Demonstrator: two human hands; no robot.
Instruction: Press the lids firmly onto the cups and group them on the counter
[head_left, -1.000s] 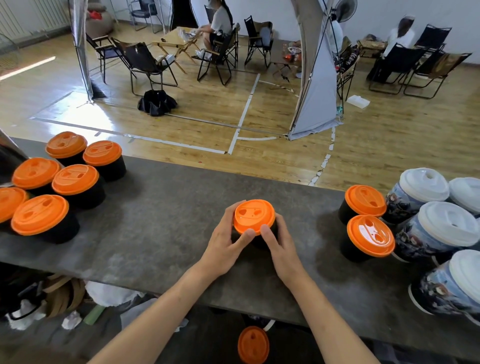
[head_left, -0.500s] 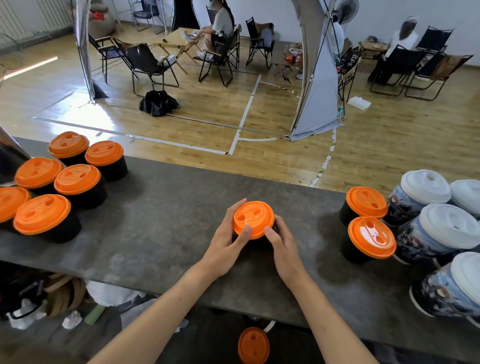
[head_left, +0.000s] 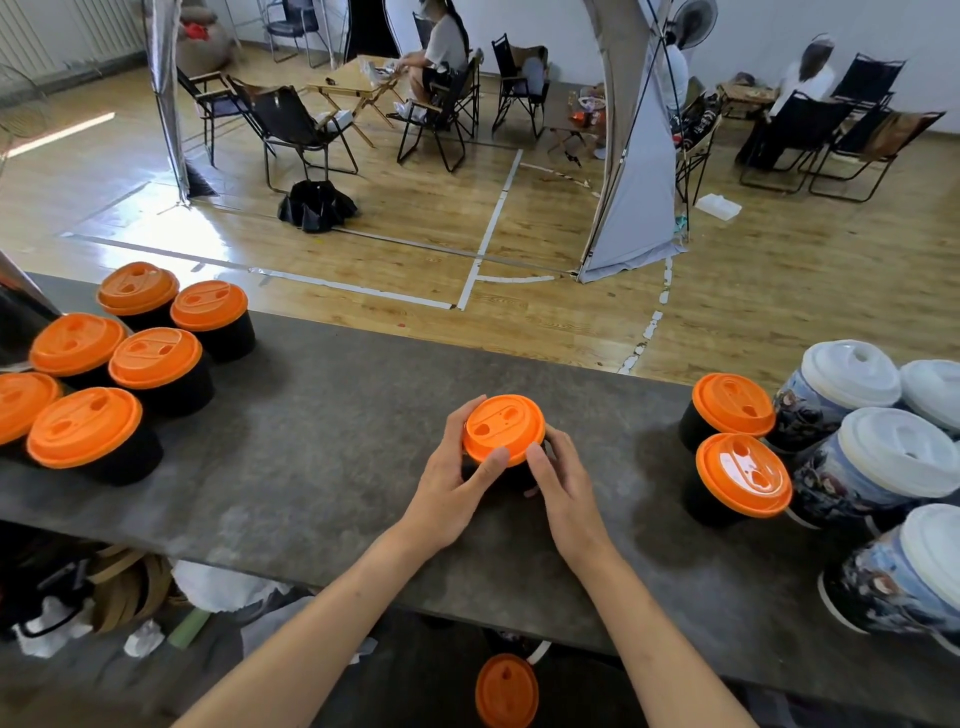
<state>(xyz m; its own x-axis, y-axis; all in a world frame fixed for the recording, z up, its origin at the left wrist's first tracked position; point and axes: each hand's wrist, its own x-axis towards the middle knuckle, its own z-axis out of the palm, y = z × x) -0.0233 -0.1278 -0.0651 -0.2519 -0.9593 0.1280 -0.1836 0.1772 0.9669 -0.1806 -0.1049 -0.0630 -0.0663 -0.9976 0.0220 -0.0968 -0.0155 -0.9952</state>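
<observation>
A black cup with an orange lid (head_left: 503, 427) stands in the middle of the grey counter (head_left: 332, 447). My left hand (head_left: 451, 493) grips its left side, thumb pressing on the lid's near rim. My right hand (head_left: 563, 486) grips its right side, thumb also on the near rim. Several lidded black cups (head_left: 156, 364) are grouped at the counter's left end. Two more orange-lidded black cups (head_left: 740, 475) stand to the right.
Several taller patterned cups with white lids (head_left: 893, 462) crowd the counter's right end. An orange lid (head_left: 506, 691) lies below the counter's near edge. Clutter sits under the counter at left. Beyond the counter are a wooden floor, folding chairs and seated people.
Both hands have stayed on the centre cup; the lid has turned a little between the thumbs. The view shifted slightly.
</observation>
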